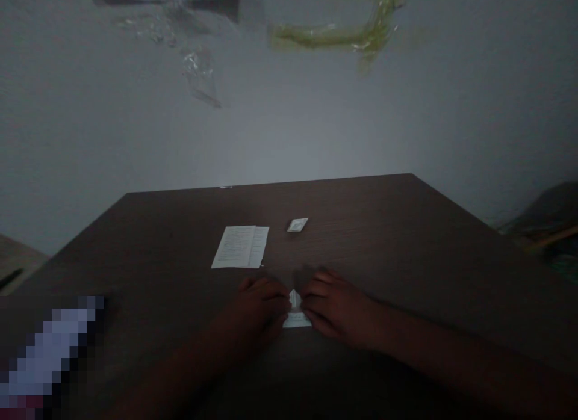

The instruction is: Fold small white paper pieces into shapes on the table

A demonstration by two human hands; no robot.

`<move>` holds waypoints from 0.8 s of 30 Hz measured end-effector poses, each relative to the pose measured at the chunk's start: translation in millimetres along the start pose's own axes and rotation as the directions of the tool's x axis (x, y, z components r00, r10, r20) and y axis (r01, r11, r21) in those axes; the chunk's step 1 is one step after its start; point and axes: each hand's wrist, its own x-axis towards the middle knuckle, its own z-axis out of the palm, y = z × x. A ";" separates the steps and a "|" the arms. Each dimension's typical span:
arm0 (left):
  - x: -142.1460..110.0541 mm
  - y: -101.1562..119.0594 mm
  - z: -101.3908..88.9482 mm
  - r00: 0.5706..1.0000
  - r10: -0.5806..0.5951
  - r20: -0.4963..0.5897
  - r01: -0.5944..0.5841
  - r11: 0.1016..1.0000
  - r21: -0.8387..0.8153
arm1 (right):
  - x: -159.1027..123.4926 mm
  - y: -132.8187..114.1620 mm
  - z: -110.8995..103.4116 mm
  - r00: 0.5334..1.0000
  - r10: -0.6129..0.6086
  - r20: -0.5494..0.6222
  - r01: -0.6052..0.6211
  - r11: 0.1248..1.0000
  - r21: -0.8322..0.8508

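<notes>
A small piece of printed paper [297,320], partly folded with a pointed top, lies on the dark wooden table [383,227] between my hands. My left hand [264,302] grips its left edge with bent fingers. From the other side, my right hand [332,304] has its fingers closed on the right edge. Parts of the paper are hidden beneath the fingertips. Farther back sits a small folded paper diamond [298,225], apart from both hands.
Two overlapping printed sheets [239,247] lie left of the paper diamond. A pixelated, light-coloured object [49,354] is at the lower left. Behind the table stands a pale wall [289,119] with tape remnants. Dark objects [551,221] are beyond the right edge.
</notes>
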 end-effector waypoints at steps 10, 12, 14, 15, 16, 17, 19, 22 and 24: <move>13.7 3.5 17.5 0.976 -0.193 -0.104 0.191 0.981 -0.026 | 2.1 6.0 13.8 0.984 0.046 -0.172 -0.050 0.999 -0.018; 15.4 4.9 15.3 0.965 -0.235 -0.119 0.231 0.972 -0.048 | 1.1 3.2 12.0 0.969 0.032 -0.247 -0.043 0.998 -0.040; 16.8 5.7 13.9 0.952 -0.276 -0.134 0.269 0.960 -0.073 | 0.0 -2.5 8.8 0.964 -0.013 -0.265 -0.009 0.997 -0.081; 17.5 5.6 13.9 0.945 -0.293 -0.142 0.284 0.955 -0.085 | -0.5 -6.1 7.3 0.969 -0.044 -0.245 0.019 0.994 -0.103; 18.2 5.0 14.3 0.940 -0.307 -0.150 0.295 0.951 -0.095 | -0.8 -9.9 6.1 0.975 -0.071 -0.213 0.045 0.991 -0.123; 18.9 4.1 14.9 0.935 -0.318 -0.158 0.305 0.947 -0.100 | -0.9 -13.7 5.4 0.981 -0.087 -0.174 0.063 0.988 -0.139; 19.8 1.5 16.2 0.927 -0.336 -0.168 0.323 0.941 -0.101 | -0.6 -19.5 5.8 0.989 -0.088 -0.120 0.068 0.985 -0.159; 20.1 -2.1 16.5 0.924 -0.349 -0.157 0.336 0.936 -0.107 | 0.5 -21.9 9.9 0.994 -0.057 -0.089 0.041 0.985 -0.168; 19.4 -3.4 15.6 0.929 -0.342 -0.141 0.329 0.938 -0.110 | 0.7 -20.0 12.9 0.995 -0.059 -0.081 0.045 0.985 -0.166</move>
